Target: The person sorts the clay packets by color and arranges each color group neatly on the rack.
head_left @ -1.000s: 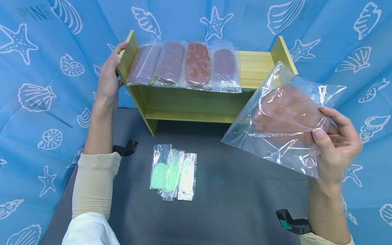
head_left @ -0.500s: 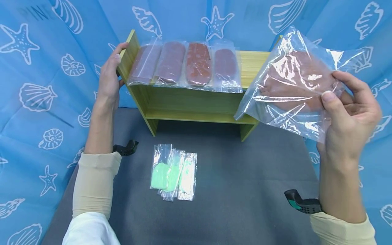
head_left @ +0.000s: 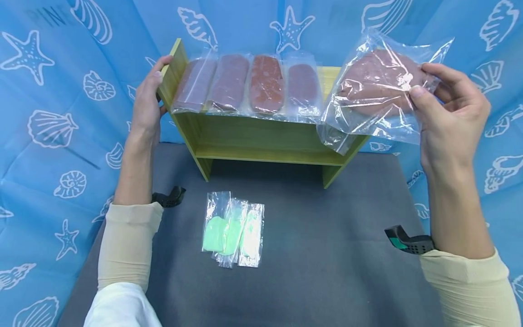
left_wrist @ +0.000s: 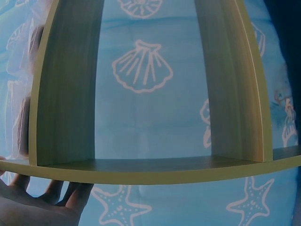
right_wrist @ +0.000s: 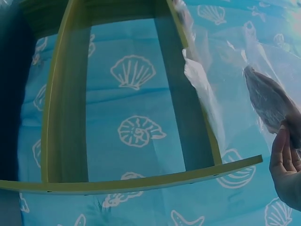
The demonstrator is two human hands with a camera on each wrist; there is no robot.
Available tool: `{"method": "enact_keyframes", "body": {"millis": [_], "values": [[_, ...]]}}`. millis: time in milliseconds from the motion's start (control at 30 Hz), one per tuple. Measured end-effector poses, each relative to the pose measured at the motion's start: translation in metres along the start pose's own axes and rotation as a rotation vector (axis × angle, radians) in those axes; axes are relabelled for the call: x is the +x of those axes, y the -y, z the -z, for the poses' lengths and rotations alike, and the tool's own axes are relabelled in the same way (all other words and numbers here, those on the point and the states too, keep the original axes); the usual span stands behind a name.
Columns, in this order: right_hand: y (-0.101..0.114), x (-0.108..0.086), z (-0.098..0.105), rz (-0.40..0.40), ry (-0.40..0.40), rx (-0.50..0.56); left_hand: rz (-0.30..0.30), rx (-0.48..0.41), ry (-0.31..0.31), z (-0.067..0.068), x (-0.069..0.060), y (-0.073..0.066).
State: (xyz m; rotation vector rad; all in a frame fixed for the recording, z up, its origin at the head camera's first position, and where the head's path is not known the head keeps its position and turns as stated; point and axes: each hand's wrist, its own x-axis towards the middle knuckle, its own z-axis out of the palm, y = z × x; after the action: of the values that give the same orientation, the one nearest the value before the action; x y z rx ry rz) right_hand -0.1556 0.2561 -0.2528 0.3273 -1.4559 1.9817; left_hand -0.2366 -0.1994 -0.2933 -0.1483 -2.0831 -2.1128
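Partway there, I'd say. Four flat bagged slabs [head_left: 267, 86] lie side by side on the top board of the wooden shelf [head_left: 176, 72], running from just beside the left fingers over toward the right ones, so I'd count those as placed. The fifth, a bigger brownish slab in a clear bag [head_left: 377, 84], isn't down yet: the right hand [head_left: 455, 106] has its edge pinched between thumb and fingers, and the rest hangs out to the left of them, in front of the shelf's right end. From the right wrist the slab looks clear of the wood. The left hand [head_left: 147, 93] has its fingers clamped on the shelf's left side panel, no bag in them.

Then there are the little green bags [head_left: 230, 234], overlapping on the grey worktop [head_left: 314, 227], well below both sets of fingers. My guess is those count as left to do.
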Motion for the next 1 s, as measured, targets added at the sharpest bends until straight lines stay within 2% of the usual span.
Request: {"method": "enact_keyframes", "body": {"millis": [100,233,400,533,867,1000], "values": [[-0.003,0.008,-0.002,-0.07,-0.005,0.044,0.004,0.007,-0.001,0.0,0.0,0.0],[-0.005,0.018,-0.002,-0.151,-0.016,0.034,-0.001,0.015,-0.002,0.0,0.0,0.0],[-0.009,0.028,0.001,-0.136,0.012,-0.102,-0.005,0.018,-0.006,-0.001,0.0,0.0],[-0.01,0.034,0.003,-0.159,0.048,-0.171,-0.004,0.021,-0.005,-0.001,0.0,-0.001],[-0.018,0.057,0.0,-0.329,0.137,-0.188,-0.004,0.027,-0.005,0.0,-0.001,0.0],[-0.023,0.063,-0.001,-0.373,0.17,-0.19,-0.002,0.024,-0.005,0.0,0.0,0.0]]}}
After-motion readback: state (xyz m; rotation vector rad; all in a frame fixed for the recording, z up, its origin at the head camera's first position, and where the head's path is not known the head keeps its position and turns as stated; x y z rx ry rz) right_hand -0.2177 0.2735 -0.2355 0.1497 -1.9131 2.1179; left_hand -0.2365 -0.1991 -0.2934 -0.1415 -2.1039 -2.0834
